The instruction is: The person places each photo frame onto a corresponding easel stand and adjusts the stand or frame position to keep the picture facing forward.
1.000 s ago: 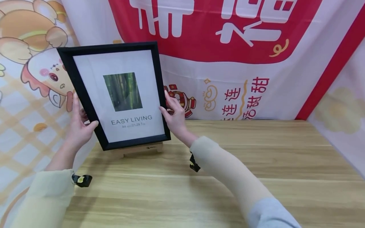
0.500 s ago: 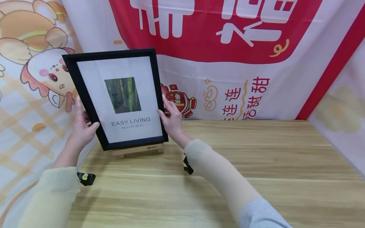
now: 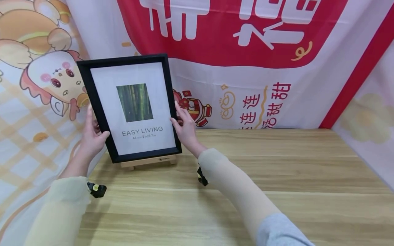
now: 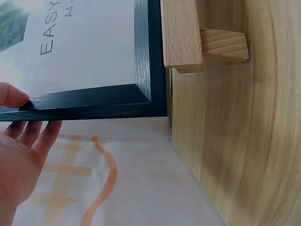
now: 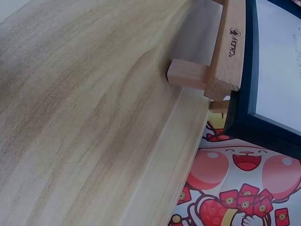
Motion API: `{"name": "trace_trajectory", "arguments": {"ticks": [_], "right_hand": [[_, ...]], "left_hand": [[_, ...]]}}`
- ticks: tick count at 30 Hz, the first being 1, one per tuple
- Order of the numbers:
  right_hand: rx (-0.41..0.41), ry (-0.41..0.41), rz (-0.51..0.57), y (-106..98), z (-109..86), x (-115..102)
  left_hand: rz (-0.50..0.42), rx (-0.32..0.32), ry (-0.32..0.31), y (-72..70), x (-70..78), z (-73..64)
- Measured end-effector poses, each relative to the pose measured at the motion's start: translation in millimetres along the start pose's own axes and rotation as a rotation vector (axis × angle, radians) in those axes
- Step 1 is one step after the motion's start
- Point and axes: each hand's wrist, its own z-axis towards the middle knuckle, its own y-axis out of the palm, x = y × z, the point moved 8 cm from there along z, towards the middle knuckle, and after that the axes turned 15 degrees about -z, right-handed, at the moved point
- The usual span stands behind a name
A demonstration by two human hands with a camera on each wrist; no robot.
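Note:
A black-bordered picture frame (image 3: pixel 136 109) leans back on a small wooden tabletop easel (image 3: pixel 147 161). Behind its glazing is a white sheet with a green bamboo picture and the words EASY LIVING. My left hand (image 3: pixel 93 138) grips the left border, thumb in front and fingers behind, as the left wrist view also shows. On the opposite border my right hand (image 3: pixel 186 130) holds on with its thumb at the front face. In the right wrist view the frame's lower border sits against the easel's ledge (image 5: pixel 230 52); that hand is out of that view. Most of the easel is hidden behind the frame.
The wood-grain table (image 3: pixel 246 184) runs out in front and to the right. A red and white printed cloth (image 3: pixel 234 68) hangs behind it, and a cartoon-patterned cloth (image 3: pixel 40 112) hangs close on the left.
The frame has come down onto the easel's ledge, and its upper left corner has shifted right and lower. Both hands have moved with it, still holding its sides.

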Motion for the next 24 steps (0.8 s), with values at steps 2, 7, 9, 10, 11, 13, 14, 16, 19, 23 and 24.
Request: {"name": "trace_trajectory", "arguments": {"ticks": [2,7,9,10,11,13,14,16,19,23,24], "right_hand": [[-0.017,0.012,-0.009,2.3,2.1,1.3],[-0.045,0.05,0.002,4.3,4.2,3.5],[-0.062,0.069,0.013,5.2,4.3,3.7],[-0.073,0.081,0.018,5.0,3.2,4.8],[-0.082,0.093,0.024,4.8,2.1,5.9],[-0.099,0.11,0.021,4.4,0.6,7.5],[-0.106,0.111,0.013,4.2,0.6,7.9],[-0.129,0.107,-0.013,3.4,1.7,7.7],[-0.189,0.093,-0.07,3.2,4.6,6.6],[-0.313,0.104,-0.092,6.0,0.7,8.2],[-0.34,0.11,-0.08,6.9,-2.4,9.4]], "left_hand": [[-0.005,0.003,0.0,-0.2,-1.1,2.0],[-0.008,-0.019,-0.063,1.6,-4.5,3.3],[-0.021,-0.023,-0.071,1.9,-4.3,2.7],[-0.029,-0.026,-0.078,3.5,-5.4,2.0],[-0.038,-0.032,-0.087,4.8,-6.5,1.5],[-0.047,-0.035,-0.097,6.3,-9.4,1.1],[-0.048,-0.035,-0.103,6.6,-10.6,1.2],[-0.047,-0.034,-0.116,6.1,-12.9,1.7],[-0.077,-0.013,-0.102,4.1,-13.9,1.1],[-0.131,0.015,-0.081,1.2,-17.4,-6.3],[-0.134,0.02,-0.087,0.5,-19.5,-9.5]]}}
